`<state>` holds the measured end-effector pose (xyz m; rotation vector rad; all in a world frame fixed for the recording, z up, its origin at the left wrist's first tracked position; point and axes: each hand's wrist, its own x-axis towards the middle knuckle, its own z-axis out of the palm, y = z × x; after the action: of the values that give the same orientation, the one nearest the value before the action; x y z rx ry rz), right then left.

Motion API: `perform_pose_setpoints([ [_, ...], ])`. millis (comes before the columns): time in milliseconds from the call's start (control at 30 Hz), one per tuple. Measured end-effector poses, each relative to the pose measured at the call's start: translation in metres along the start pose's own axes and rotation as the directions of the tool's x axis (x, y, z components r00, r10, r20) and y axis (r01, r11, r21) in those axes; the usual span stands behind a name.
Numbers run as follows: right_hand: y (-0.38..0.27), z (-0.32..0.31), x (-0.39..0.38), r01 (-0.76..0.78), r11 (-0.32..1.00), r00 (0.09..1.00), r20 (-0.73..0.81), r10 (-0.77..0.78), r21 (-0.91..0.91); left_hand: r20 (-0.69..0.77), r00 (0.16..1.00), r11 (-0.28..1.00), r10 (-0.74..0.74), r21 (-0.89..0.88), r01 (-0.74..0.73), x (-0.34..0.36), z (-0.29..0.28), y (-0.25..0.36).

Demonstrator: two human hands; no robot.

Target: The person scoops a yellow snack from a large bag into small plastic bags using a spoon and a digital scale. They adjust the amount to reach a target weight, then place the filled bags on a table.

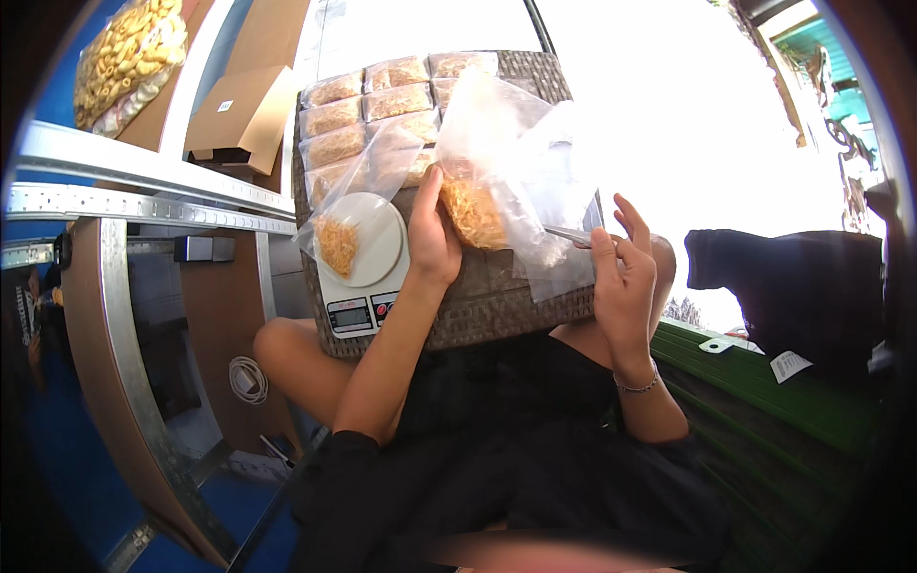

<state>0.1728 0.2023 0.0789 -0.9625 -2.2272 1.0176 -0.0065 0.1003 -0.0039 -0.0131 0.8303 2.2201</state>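
My left hand (435, 234) is closed around the side of a clear plastic bag (475, 212) of golden-orange shreds, its upper part standing loose and wide. In my right hand (623, 277) is a slim metal utensil (565, 233), pinched between thumb and fingers; its far end meets the clear plastic, and its exact kind cannot be told. Another clear plastic (564, 277) lies beneath that end, with something whitish in it. Left of my left hand, a small open bag of shreds (337, 246) rests on a white kitchen scale (385, 250).
Rows of filled, flat packets (336, 116) cover the far part of the brown woven table (458, 325). Metal shelving (153, 186) stands at the left, with a cardboard box (253, 119) and a bag of pasta-like rings (134, 62). Dark cloth (783, 286) lies at the right over a green slatted surface (764, 411).
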Motion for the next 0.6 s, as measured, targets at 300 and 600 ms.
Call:
perform_pose_setpoints([
  [300, 0.014, 0.013, 0.002, -0.198, 0.956, 0.980, 0.045, 0.193, 0.218, -0.022, 1.000, 1.000, -0.008, 0.012, 0.008, -0.001, 0.005, -0.003],
  [600, 0.024, 0.016, 0.005, -0.405, 0.806, 0.914, 0.162, 0.373, 0.432, 0.025, 0.997, 0.997, -0.071, -0.014, 0.071, 0.005, -0.002, -0.003],
])
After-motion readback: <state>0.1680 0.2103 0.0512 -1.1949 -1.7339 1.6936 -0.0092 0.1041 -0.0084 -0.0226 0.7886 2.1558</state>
